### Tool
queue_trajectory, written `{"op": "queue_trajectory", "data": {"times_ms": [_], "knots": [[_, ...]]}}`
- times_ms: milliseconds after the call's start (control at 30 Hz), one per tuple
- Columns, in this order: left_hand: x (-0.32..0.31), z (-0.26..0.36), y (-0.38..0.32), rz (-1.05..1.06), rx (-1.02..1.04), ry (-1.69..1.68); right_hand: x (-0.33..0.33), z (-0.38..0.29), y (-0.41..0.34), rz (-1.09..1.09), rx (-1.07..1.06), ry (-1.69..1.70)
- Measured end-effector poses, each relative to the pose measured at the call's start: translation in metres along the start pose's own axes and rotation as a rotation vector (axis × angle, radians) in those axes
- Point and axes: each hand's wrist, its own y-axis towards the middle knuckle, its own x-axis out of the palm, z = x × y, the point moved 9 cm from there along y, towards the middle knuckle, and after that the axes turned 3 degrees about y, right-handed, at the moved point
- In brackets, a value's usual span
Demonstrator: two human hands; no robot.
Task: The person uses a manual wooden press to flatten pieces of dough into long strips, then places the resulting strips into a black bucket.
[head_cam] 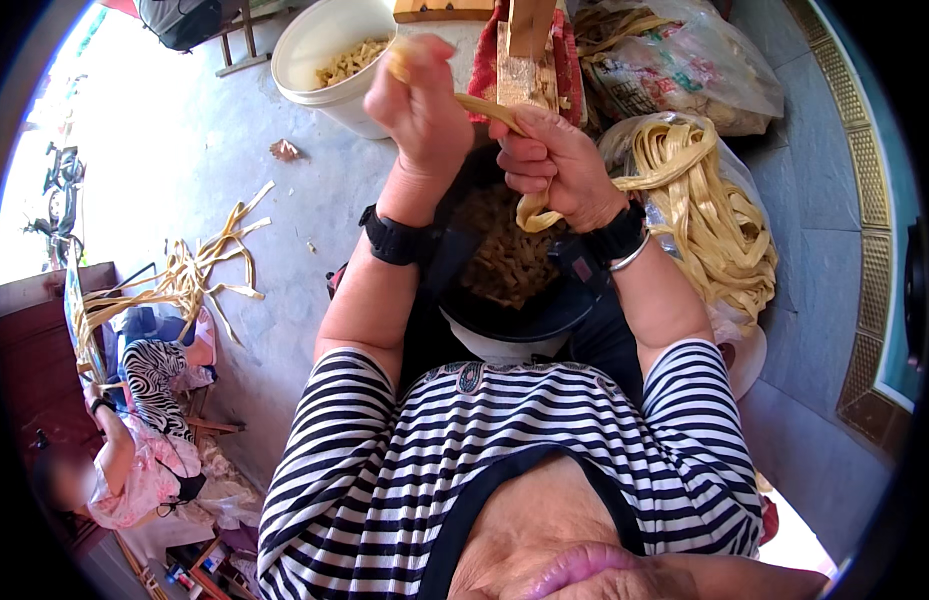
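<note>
A tan, flat braided strip (488, 109) runs between my two hands at the top middle. My left hand (423, 101) is raised and closed on the strip's far end, slightly blurred. My right hand (558, 165) grips the strip nearer the bundle, with a loop hanging below the fingers. From behind this hand the strip leads to a big heap of the same braid (704, 202) in a clear plastic bag. Beneath both hands, a dark bucket (539, 326) holds many short cut pieces (509, 262).
A white bucket (314, 94) with cut pieces stands upper left, beside a wooden stand (528, 75) on red cloth. A filled plastic bag (682, 67) lies upper right. At left, a seated person (134, 450) is near long loose strips (186, 277). A crumpled brown scrap (285, 150) lies on the floor.
</note>
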Motion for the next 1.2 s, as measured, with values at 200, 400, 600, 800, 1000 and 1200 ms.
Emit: {"op": "queue_trajectory", "data": {"times_ms": [200, 400, 600, 800, 1000, 1200], "knots": [[0.048, 0.023, -0.030, -0.413, 0.337, 0.307, 0.004, -0.039, -0.015, 0.176, -0.382, -0.553], [0.058, -0.027, -0.048, -0.513, -0.259, 0.207, -0.003, -0.062, -0.023, 0.419, -0.737, -1.158], [0.061, -0.013, -0.036, -0.584, -0.125, 0.638, -0.039, -0.028, -0.012, 0.346, -0.139, -0.273], [0.067, 0.013, -0.041, -0.700, 0.298, 0.436, -0.029, -0.003, -0.010, 0.020, 0.238, -0.024], [0.052, -0.027, -0.040, -0.549, -0.126, 0.474, -0.027, -0.057, -0.014, 0.283, -0.298, -0.876], [0.050, -0.030, -0.032, -0.557, -0.165, 0.483, -0.023, -0.057, -0.017, 0.180, -0.253, -0.652]]}}
